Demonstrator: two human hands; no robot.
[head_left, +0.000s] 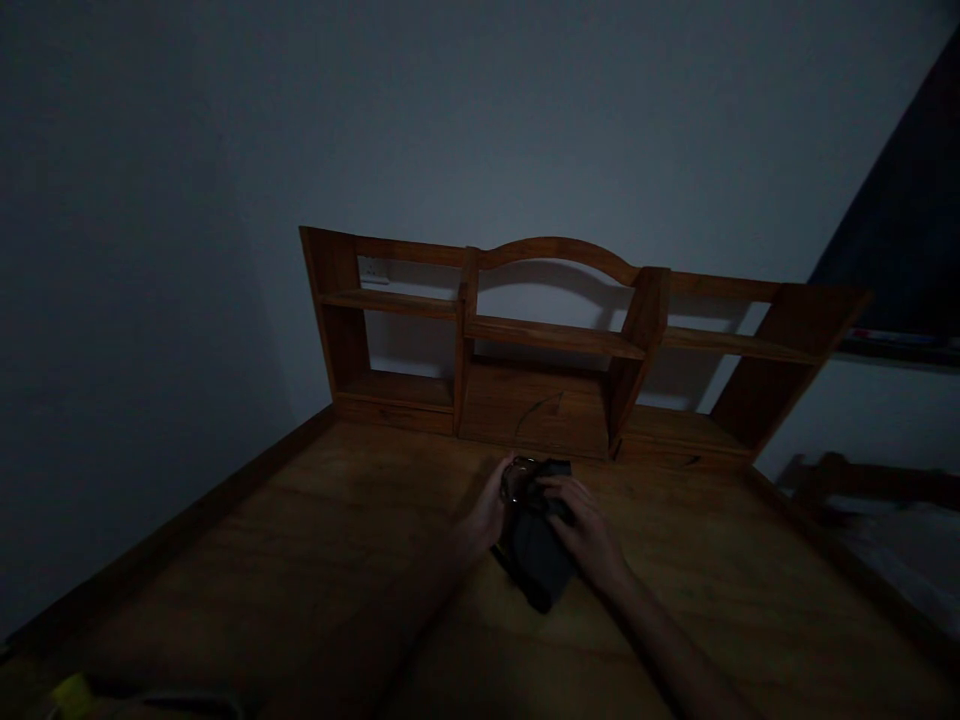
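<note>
In the middle of the head view, above the wooden desk top (360, 520), my left hand (487, 515) is closed on what look like glasses (514, 482), with thin, shiny rims. My right hand (589, 530) has its fingers bent around the upper part of a dark grey cloth (541, 560). The cloth hangs down between both hands, and its top lies against the glasses. Dim light hides the fingertips and the exact edges of both things.
A wooden shelf unit (555, 335) with several compartments stands along the desk's back, against a pale wall (465, 120). A socket (373, 268) shows behind its left side. Something yellow (73, 695) lies at the lower left. A raised wooden edge (187, 515) borders the desk's left side.
</note>
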